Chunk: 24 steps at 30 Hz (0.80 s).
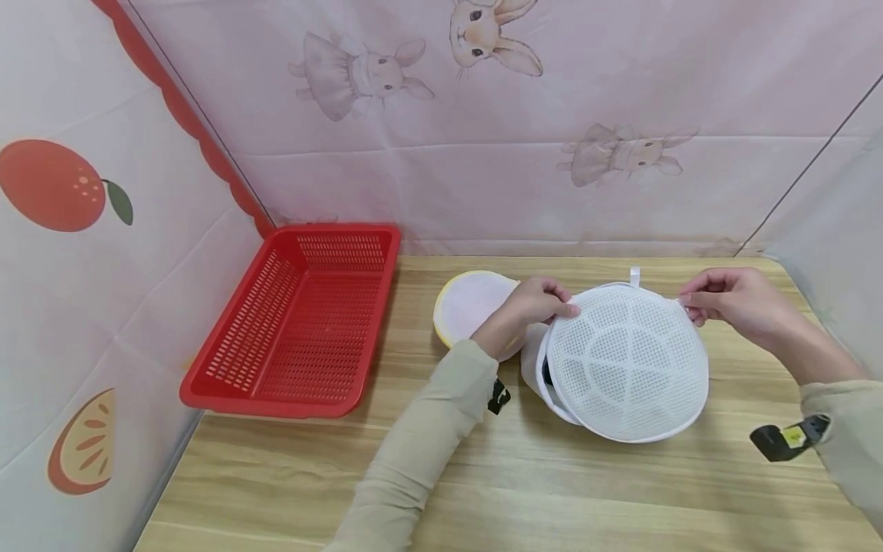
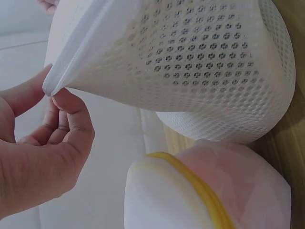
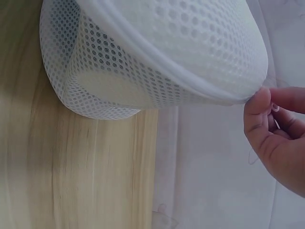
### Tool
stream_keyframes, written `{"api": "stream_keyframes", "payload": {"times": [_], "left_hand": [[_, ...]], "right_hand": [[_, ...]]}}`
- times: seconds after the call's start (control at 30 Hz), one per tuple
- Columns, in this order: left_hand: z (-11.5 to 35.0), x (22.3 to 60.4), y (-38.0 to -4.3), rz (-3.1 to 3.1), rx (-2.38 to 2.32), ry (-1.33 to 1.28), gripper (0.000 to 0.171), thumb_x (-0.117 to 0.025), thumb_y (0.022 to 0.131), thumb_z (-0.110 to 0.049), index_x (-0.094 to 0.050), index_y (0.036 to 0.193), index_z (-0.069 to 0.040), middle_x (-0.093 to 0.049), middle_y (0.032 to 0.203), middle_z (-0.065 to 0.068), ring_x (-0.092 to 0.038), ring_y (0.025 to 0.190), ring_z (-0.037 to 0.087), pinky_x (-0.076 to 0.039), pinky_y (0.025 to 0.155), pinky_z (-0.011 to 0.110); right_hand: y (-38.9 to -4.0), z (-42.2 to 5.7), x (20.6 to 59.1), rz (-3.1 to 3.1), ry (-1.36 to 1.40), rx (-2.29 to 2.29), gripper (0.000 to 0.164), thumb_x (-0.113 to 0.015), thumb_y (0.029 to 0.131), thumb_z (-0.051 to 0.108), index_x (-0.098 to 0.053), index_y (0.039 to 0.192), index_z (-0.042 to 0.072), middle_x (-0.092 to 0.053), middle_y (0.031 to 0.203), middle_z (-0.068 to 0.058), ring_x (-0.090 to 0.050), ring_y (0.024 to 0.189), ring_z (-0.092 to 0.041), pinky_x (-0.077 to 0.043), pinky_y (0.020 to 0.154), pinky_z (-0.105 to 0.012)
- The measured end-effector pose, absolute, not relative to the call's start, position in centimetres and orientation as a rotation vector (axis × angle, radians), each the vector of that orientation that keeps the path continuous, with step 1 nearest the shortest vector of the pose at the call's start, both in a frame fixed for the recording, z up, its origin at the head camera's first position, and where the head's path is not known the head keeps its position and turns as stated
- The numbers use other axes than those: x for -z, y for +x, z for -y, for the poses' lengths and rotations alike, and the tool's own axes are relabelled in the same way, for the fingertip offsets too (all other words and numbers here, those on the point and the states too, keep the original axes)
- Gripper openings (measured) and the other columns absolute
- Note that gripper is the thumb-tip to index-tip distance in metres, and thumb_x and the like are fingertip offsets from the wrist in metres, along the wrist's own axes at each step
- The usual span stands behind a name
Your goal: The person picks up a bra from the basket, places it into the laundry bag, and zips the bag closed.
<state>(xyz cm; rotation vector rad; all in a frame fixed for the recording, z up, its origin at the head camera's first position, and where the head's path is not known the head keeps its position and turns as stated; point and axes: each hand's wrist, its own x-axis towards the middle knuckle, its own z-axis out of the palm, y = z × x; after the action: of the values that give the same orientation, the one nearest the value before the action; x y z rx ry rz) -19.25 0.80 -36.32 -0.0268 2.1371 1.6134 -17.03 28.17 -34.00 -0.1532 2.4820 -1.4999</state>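
A white mesh laundry bag (image 1: 629,368) stands on the table, its round mesh top tilted toward the head camera. A gap at the left of the top shows something dark inside. My left hand (image 1: 533,308) pinches the bag's rim at the upper left, thumb over the edge; in the left wrist view the white zipper edging (image 2: 71,57) lies between thumb and forefinger. On the opposite side my right hand (image 1: 748,310) pinches the edge at the upper right. The right wrist view shows the mesh wall (image 3: 109,62) pulled to a point at those fingertips.
Beside the left hand sits a pale round container-like thing (image 1: 474,303) with a yellow rim, partly behind the wrist. A red plastic basket (image 1: 369,337) with slotted walls stands at the left. Behind the wooden table (image 1: 524,491) hangs a pink rabbit-print curtain (image 1: 483,184).
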Motion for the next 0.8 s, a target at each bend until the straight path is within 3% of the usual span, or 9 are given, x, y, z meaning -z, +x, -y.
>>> {"api": "stream_keyframes", "payload": {"times": [0.23,0.43,0.67,0.8], "left_hand": [[-1.0,36.6,-18.7,-2.141,-1.727,-0.085,0.017,-0.074,0.074,-0.005,-0.058,0.07,-0.009,-0.054,0.068,-0.002,-0.048,0.06,0.011,-0.046,0.073,0.035],[-0.8,36.8,-18.6,-2.124,-1.8,-0.109,0.017,-0.073,0.074,-0.004,-0.058,0.07,-0.009,-0.055,0.067,-0.001,-0.048,0.061,0.012,-0.046,0.079,0.041],[-0.2,37.0,-18.8,-2.046,-1.92,-0.175,0.019,-0.072,0.074,0.001,-0.055,0.069,-0.008,-0.052,0.065,0.0,-0.047,0.062,0.012,-0.043,0.062,0.027],[0.3,37.0,-18.8,-1.999,-1.928,-0.158,0.018,-0.07,0.076,0.001,-0.055,0.07,-0.007,-0.051,0.067,0.0,-0.047,0.064,0.013,-0.042,0.061,0.026]], "right_hand": [[-16.8,-28.2,34.1,-2.502,-0.133,1.455,0.013,-0.049,0.09,-0.002,-0.059,0.09,-0.012,-0.061,0.074,0.0,-0.057,0.062,-0.012,-0.051,0.058,-0.025],[-16.7,-28.2,34.3,-2.473,-0.126,1.48,0.012,-0.05,0.09,-0.003,-0.059,0.089,-0.011,-0.061,0.075,0.001,-0.057,0.062,-0.011,-0.051,0.058,-0.025],[-16.4,-28.9,34.8,-2.415,-0.099,1.525,0.013,-0.05,0.089,-0.006,-0.061,0.085,-0.007,-0.06,0.074,0.001,-0.055,0.06,-0.012,-0.05,0.056,-0.024],[-16.3,-29.2,35.1,-2.393,-0.101,1.556,0.013,-0.052,0.088,-0.007,-0.062,0.082,-0.004,-0.06,0.073,0.0,-0.054,0.059,-0.013,-0.049,0.056,-0.024]]}}
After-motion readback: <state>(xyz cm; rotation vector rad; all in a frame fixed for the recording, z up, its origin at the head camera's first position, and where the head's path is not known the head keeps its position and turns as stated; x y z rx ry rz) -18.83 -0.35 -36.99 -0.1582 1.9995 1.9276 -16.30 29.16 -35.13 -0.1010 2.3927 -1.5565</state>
